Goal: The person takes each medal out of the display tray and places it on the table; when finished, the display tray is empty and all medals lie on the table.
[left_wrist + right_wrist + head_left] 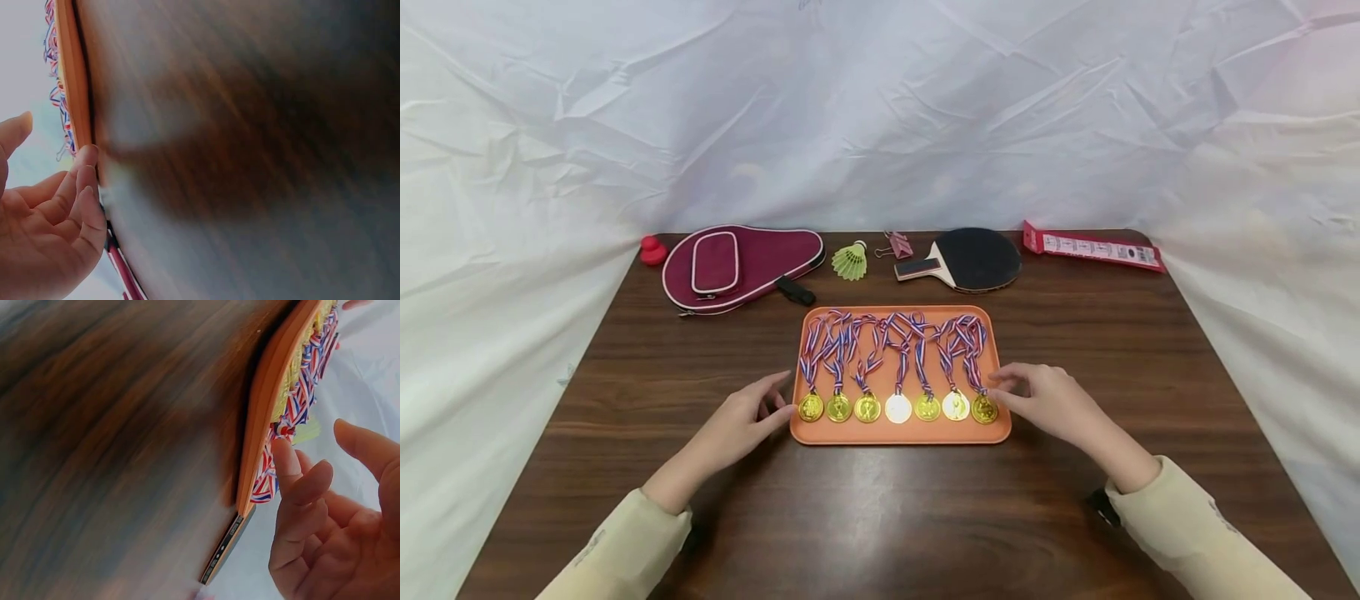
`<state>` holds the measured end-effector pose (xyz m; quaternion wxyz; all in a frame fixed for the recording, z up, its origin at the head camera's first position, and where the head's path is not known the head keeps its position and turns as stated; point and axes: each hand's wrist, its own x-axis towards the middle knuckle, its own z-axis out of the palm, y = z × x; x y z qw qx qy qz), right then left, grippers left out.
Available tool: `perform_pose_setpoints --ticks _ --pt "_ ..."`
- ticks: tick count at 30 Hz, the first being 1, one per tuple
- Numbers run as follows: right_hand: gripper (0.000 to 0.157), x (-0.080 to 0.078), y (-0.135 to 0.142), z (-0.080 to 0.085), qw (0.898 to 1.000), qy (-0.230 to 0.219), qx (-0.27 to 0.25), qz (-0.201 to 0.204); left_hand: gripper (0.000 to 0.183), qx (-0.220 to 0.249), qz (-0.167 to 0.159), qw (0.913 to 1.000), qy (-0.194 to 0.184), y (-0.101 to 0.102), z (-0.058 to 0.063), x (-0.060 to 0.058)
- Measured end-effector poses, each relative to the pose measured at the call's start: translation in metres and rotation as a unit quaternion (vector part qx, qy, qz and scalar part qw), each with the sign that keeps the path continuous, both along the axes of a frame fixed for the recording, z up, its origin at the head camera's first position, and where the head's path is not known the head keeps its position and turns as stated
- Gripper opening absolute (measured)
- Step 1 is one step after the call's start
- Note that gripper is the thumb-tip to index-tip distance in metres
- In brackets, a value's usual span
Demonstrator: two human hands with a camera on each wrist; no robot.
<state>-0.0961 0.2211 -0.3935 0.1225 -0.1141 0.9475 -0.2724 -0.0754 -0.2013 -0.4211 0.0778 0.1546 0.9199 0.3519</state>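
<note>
An orange tray (898, 435) lies on the table with a row of several gold medals (867, 408) along its near side. Their red, white and blue ribbons (901, 350) spread toward the tray's far side. At the tray's left edge is my left hand (741, 421), fingers loosely bent and thumb apart, holding nothing. My right hand (1052, 404) is at the right edge, its fingertips over the rim beside the end medal (984, 409). In the right wrist view its relaxed fingers (294, 506) grip nothing. Whether either hand touches the tray, I cannot tell.
Along the back of the wooden table (880, 517) lie a red knobbed object (652, 251), a maroon paddle case (767, 258), a yellow-green shuttlecock (850, 262), a pink binder clip (898, 245), a black table tennis paddle (977, 258) and a long red box (1093, 247). White cloth (880, 117) hangs behind.
</note>
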Motion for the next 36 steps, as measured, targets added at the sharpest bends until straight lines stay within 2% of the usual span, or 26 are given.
perform_pose_setpoints --ticks 4,8,14,19,27,32,36 --pt "0.035 -0.002 -0.002 0.001 0.999 -0.036 -0.020 -0.011 0.054 0.002 -0.007 1.0000 0.002 0.000 -0.002 -0.003" --pt "0.034 -0.003 -0.002 0.000 0.998 -0.052 -0.030 -0.017 0.058 -0.005 -0.012 0.9999 -0.006 0.000 -0.004 -0.005" --pt "0.039 -0.002 -0.004 -0.005 0.999 -0.044 0.000 -0.020 0.063 -0.011 -0.021 0.9995 -0.022 0.000 -0.005 -0.008" --pt "0.041 -0.003 -0.006 -0.009 0.999 -0.035 0.036 -0.021 0.064 -0.008 -0.035 0.9991 -0.021 0.000 -0.007 -0.010" --pt "0.049 -0.006 -0.008 -0.011 0.995 -0.055 0.075 -0.031 0.063 -0.008 -0.034 0.9989 -0.031 0.001 -0.007 -0.008" --pt "0.049 -0.007 -0.009 -0.014 0.995 -0.058 0.075 -0.028 0.063 -0.010 -0.032 0.9986 -0.041 0.001 -0.006 -0.007" --pt "0.040 -0.009 -0.004 -0.018 0.997 -0.063 0.045 -0.011 0.064 -0.010 -0.032 0.9984 -0.046 0.001 -0.005 -0.007"
